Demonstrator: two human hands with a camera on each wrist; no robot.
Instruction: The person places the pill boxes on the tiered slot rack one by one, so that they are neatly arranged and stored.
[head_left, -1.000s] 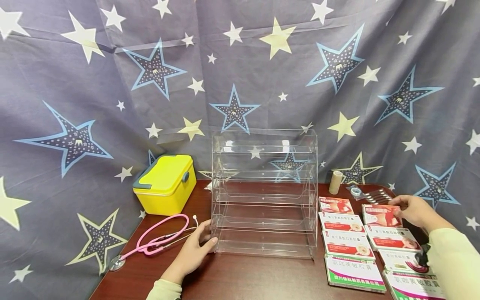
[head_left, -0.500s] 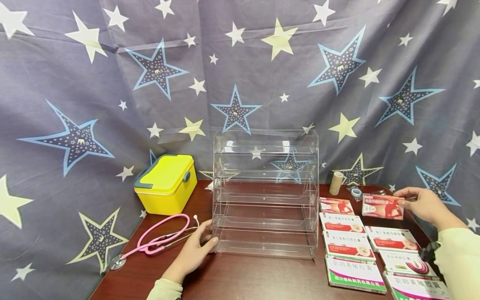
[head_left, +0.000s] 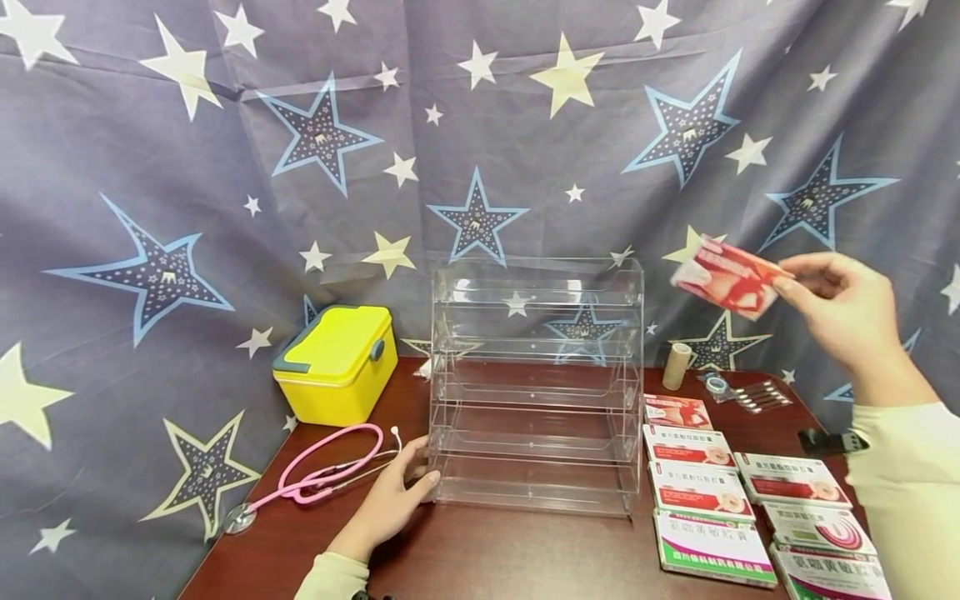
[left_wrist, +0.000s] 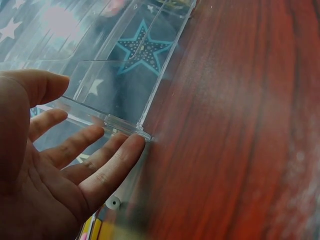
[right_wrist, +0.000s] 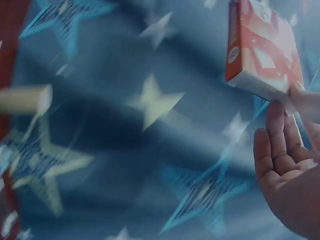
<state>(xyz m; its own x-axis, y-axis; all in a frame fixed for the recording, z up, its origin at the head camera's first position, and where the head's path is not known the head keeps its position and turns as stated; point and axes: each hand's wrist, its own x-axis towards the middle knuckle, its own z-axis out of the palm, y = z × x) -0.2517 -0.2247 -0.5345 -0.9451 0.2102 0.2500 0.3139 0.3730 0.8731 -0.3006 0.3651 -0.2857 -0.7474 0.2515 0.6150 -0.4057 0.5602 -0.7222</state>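
We've lifted the red box (head_left: 726,277) free, right hand (head_left: 847,312) pinching it, relaxed left hand (head_left: 396,493) touching the clear rack (head_left: 534,396) at eight o'clock.

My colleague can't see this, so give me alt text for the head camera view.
A person's right hand holds a red box up before a starry curtain, while the left hand touches the lower left of a clear tiered rack on a brown table. Medicine boxes lie right of the rack; a yellow case and pink stethoscope sit left.
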